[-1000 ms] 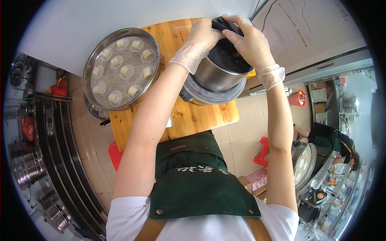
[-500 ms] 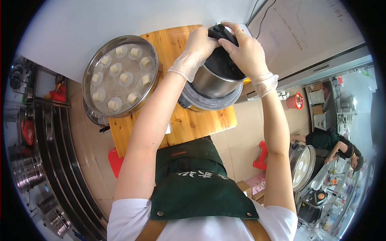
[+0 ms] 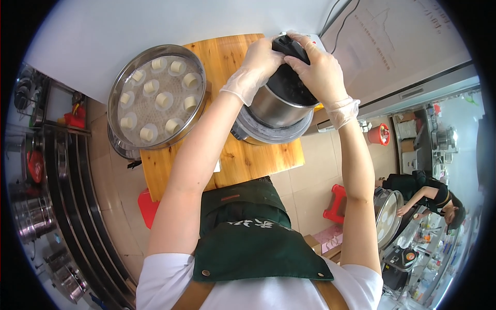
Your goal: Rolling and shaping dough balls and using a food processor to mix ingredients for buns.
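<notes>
The head view shows, at the far left, metal pots (image 3: 33,212) beside a dark slatted rack (image 3: 85,199), with a red stool (image 3: 146,207) to its right, partly hidden by the left forearm. Next comes a large round metal tray (image 3: 147,112), reaching over the left edge of the wooden worktop (image 3: 258,159); short, pale cylindrical pieces (image 3: 164,100) stand spaced apart in it, each on a round of paper. In the middle, the left hand (image 3: 262,58), in a clear glove, grasps the left end of a black handle (image 3: 291,47) at the far side of a steel pot (image 3: 279,109). The pot sits on a round grey base (image 3: 276,135) on the worktop; its top is dark, and I cannot tell whether that is a lid or the contents. The right hand (image 3: 324,75), also gloved, grips the handle's right end, thumb on the near side and fingers over the far side. Farther right are another red stool (image 3: 337,204) on the tiled floor, a red bucket (image 3: 378,134) and a co-worker (image 3: 434,196), whose hand is at the rim of a second round tray (image 3: 389,217) holding pale rounds.
</notes>
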Tool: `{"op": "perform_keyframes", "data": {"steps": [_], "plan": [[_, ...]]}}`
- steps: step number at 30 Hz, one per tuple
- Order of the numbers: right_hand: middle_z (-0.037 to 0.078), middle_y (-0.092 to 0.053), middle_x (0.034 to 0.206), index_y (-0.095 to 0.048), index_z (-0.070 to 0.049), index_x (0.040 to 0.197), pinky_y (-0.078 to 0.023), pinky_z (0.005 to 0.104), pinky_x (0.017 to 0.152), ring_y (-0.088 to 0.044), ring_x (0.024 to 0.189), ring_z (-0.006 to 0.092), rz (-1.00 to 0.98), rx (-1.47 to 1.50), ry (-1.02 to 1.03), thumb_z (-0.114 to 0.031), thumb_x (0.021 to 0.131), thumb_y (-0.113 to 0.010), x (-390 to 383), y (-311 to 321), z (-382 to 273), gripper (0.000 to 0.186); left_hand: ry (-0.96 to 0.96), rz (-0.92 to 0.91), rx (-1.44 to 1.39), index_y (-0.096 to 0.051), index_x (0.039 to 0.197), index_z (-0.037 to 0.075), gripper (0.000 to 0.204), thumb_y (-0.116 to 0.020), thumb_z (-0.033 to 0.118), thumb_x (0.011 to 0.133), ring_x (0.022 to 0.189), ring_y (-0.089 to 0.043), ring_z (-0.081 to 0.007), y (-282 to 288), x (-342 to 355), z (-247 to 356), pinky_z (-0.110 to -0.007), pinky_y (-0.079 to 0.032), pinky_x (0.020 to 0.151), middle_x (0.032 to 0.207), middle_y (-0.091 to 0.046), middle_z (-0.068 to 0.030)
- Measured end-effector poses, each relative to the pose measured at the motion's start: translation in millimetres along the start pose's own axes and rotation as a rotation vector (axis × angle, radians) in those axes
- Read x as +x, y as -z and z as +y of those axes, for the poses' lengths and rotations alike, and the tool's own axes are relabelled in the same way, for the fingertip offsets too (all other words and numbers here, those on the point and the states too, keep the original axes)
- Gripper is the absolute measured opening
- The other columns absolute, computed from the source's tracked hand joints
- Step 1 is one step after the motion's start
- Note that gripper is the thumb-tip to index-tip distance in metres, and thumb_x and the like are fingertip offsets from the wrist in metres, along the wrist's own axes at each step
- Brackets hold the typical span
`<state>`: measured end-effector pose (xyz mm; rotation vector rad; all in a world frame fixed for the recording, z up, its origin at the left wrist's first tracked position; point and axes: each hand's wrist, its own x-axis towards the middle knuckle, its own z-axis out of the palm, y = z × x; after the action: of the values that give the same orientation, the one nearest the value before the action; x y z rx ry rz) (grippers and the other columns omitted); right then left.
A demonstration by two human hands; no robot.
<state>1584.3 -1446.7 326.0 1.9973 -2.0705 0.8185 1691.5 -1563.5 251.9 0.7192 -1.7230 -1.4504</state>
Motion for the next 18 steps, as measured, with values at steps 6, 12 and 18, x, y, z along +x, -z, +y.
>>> {"op": "perform_keyframes", "data": {"steps": [6, 12, 18], "plan": [[0.014, -0.075, 0.094, -0.067, -0.019, 0.126, -0.057, 0.0409, 0.075, -0.071, 0.086, 0.0337, 0.032, 0.002, 0.034, -0.028, 0.087, -0.073, 1.2, -4.2, 3.7, 0.040, -0.023, -0.006, -0.025, -0.072, 0.117, 0.007, 0.038, -0.071, 0.010, 0.080, 0.095, -0.073, -0.0288, -0.3, 3.6, -8.4, -0.037, -0.055, 0.086, 0.102, -0.076, -0.0181], [0.016, -0.075, 0.096, -0.068, -0.018, 0.124, -0.056, 0.0416, 0.081, -0.071, 0.089, 0.0346, -0.017, 0.062, -0.018, -0.029, 0.087, -0.071, 4.8, -3.1, 5.3, 0.039, 0.015, -0.019, -0.128, -0.071, 0.118, 0.006, 0.038, -0.072, 0.011, 0.080, 0.095, -0.073, -0.0271, -2.3, 2.3, -7.1, -0.036, -0.055, 0.086, 0.102, -0.076, -0.0167], [0.017, -0.075, 0.096, -0.069, -0.020, 0.125, -0.056, 0.0412, 0.083, -0.071, 0.090, 0.0353, -0.037, 0.083, -0.066, -0.028, 0.087, -0.071, 3.5, -0.1, 2.3, 0.039, 0.017, -0.006, -0.097, -0.072, 0.117, 0.006, 0.037, -0.072, 0.011, 0.080, 0.095, -0.073, -0.0252, -2.1, 0.4, -3.7, -0.035, -0.055, 0.085, 0.102, -0.076, -0.0155]]}}
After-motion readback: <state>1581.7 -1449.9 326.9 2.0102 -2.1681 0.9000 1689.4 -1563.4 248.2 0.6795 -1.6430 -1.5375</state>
